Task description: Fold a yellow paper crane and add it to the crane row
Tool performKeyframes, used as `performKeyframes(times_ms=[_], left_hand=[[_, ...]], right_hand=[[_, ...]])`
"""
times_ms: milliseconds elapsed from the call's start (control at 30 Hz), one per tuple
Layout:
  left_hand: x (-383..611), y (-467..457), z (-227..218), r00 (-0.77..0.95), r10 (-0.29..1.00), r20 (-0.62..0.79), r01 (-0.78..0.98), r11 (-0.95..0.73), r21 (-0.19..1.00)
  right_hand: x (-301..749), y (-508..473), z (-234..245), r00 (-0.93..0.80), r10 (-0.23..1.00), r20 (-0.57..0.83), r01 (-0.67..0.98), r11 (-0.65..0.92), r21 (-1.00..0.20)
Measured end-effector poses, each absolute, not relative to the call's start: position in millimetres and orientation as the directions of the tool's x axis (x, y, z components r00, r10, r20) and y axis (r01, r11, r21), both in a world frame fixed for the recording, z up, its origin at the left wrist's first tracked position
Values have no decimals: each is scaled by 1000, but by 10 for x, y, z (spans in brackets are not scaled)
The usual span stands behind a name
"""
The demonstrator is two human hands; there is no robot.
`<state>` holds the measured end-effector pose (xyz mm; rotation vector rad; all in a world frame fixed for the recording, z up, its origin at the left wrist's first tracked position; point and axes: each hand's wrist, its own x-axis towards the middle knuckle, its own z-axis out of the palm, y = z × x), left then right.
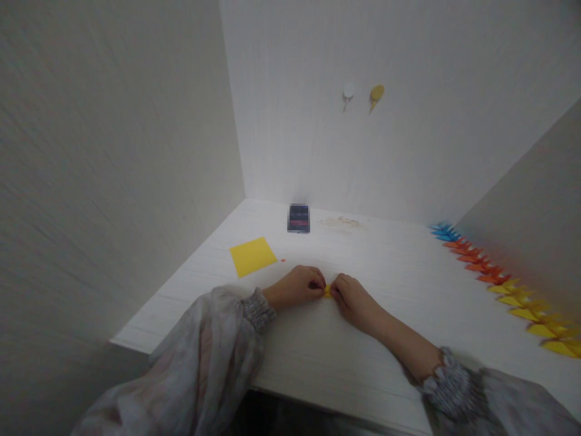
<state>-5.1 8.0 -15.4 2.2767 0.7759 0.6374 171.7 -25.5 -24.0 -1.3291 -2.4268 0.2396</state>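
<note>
My left hand (297, 286) and my right hand (356, 301) meet at the middle of the white table (390, 260). Both have their fingers curled and pinch a small folded yellow paper piece (327, 292) between them, pressed down on the tabletop. Only a sliver of the paper shows between the fingertips. A flat yellow paper square (253, 255) lies to the left, just beyond my left hand.
A row of folded paper pieces (499, 281), blue, then orange-red, then yellow, runs along the right wall. A small dark object (298, 218) stands at the back of the table. Two round pegs (363, 94) are on the back wall. Walls enclose the table on three sides.
</note>
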Motion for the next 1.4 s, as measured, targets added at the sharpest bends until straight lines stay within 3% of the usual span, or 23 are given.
performKeyframes(times_ms=[433, 800, 967, 1200, 1400], left_hand=[[-38, 88, -214, 700, 669, 251, 362, -635, 682], [-41, 28, -161, 648, 742, 171, 445, -552, 705], [-37, 26, -151, 671, 711, 211, 411, -593, 693], [-18, 49, -187, 657, 719, 227, 412, -594, 691], [20, 63, -226, 577, 798, 177, 449, -491, 747]], right_hand=[[1746, -225, -329, -446, 832, 330, 679, 554, -481], [1717, -209, -355, -444, 848, 291, 712, 531, -459], [1707, -215, -363, -448, 845, 290, 721, 534, -442], [1695, -206, -335, -438, 860, 261, 715, 509, -480], [1715, -182, -354, -451, 853, 260, 686, 519, -510]])
